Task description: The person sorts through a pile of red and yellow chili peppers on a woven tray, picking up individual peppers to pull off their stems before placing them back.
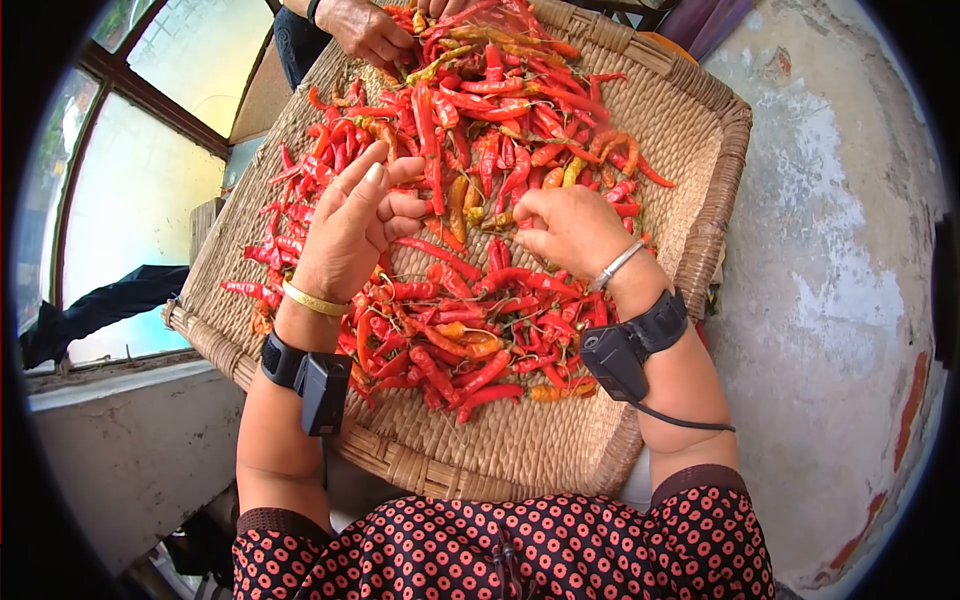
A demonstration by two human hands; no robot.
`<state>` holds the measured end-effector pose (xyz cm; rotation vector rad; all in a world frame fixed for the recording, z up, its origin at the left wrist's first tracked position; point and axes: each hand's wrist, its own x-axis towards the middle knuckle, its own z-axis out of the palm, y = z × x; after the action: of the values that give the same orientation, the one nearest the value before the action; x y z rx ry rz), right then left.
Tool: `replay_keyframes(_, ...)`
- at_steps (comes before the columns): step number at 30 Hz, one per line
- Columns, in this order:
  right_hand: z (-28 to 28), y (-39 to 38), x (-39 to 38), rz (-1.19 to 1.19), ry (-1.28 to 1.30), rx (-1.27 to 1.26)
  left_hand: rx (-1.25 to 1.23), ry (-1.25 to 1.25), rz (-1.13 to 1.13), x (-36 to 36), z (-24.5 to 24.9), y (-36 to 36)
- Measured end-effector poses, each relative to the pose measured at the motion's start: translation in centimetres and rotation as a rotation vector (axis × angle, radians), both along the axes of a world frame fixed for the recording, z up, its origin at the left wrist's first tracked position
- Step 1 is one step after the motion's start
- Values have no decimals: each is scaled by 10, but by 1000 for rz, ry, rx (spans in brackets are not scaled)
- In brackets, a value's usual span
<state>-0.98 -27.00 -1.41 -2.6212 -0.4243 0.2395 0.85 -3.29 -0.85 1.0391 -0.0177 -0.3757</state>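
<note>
Red chili peppers (pixel 450 365) lie in a heap across a large woven basket tray (pixel 520 455), some of them orange or yellowish. Over the left part of the heap, my left hand (pixel 365 215) is raised with its fingers apart and loosely bent, holding nothing. My right hand (pixel 575 230) is low over the peppers at the right, fingers curled in and thumb close to them. What its fingertips hold, if anything, I cannot tell. Between my hands lie several long red peppers and a brownish-yellow pepper (pixel 457 207).
Another person's hand (pixel 365 30) reaches into the far end of the heap, with more fingers beside it at the top edge. A window (pixel 130 200) and ledge stand at the left, and a worn plaster wall (pixel 810 250) at the right. The tray has a thick raised rim (pixel 715 190).
</note>
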Motion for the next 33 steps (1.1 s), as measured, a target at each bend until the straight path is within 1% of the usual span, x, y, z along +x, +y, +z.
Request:
replay_keyframes(1,3,3,-3,0,-1,-1,-1,-1,0,-1,-1,-1)
replay_keyframes(3,9,10,-7,175,317,-324,353,12,5,-6,-7,-3)
replay_keyframes(4,3,10,-9,221,277,-383,443,-36,-107,-8,-13,-4)
replay_keyframes(5,-3,12,-12,223,279,-384,458,-30,-240,-12,-17,-6)
replay_keyframes(7,-10,17,-14,240,200,-455,534,-191,-403,-20,-29,-16)
replay_keyframes(9,-9,18,-15,241,200,-459,769,-390,-500,-30,-25,-25)
replay_keyframes(10,-9,17,-14,259,124,-327,909,-579,-483,-34,-19,-27)
replay_keyframes(11,-8,16,-14,276,49,-194,909,-578,-483,-35,-16,-27)
replay_keyframes(12,-4,17,-12,276,50,-193,853,-390,-544,-35,-15,-27)
replay_keyframes(13,3,18,-11,256,30,-126,792,-201,-602,-36,-14,-28)
replay_keyframes(14,7,18,-9,235,10,-59,765,-258,-550,-35,-23,-26)
replay_keyframes(15,4,16,-8,233,10,-59,765,-259,-552,-33,-22,-24)
replay_keyframes(17,-1,10,-5,139,-247,112,702,-80,-489,-26,-18,-20)
replay_keyframes(18,1,8,-2,40,-360,90,665,-87,-466,-22,-19,-17)
replay_keyframes(19,1,5,1,42,-360,90,614,12,-461,-17,-11,-14)
replay_keyframes(21,1,-2,8,-239,-411,283,466,54,-347,-7,-13,-3)
replay_keyframes(22,4,-5,9,-293,-310,279,244,32,-188,-6,-13,-4)
replay_keyframes(23,3,-6,9,-294,-309,279,23,10,-30,-5,-12,-5)
replay_keyframes(24,3,-6,8,-254,-256,233,10,33,66,-4,-2,-6)
replay_keyframes(25,1,-5,8,-214,-202,188,10,32,64,-2,-4,-5)
replay_keyframes(26,-3,-3,6,-146,-242,154,190,-43,9,-1,-7,-3)
replay_keyframes(27,-3,-1,4,-145,-242,154,370,-119,-45,0,-11,0)
replay_keyframes(28,-2,1,3,-33,-161,149,533,-159,-183,-1,-18,1)
replay_keyframes(29,-1,3,1,78,-78,145,776,-245,-234,-6,-23,-5)
replay_keyframes(30,-1,5,-1,72,85,218,1035,-574,-281,-8,-27,-7)
replay_keyframes(31,-2,7,-2,72,86,219,1283,-913,-325,-11,-30,-8)
replay_keyframes(33,-7,11,-5,224,30,65,1295,-933,-361,-16,-32,-13)
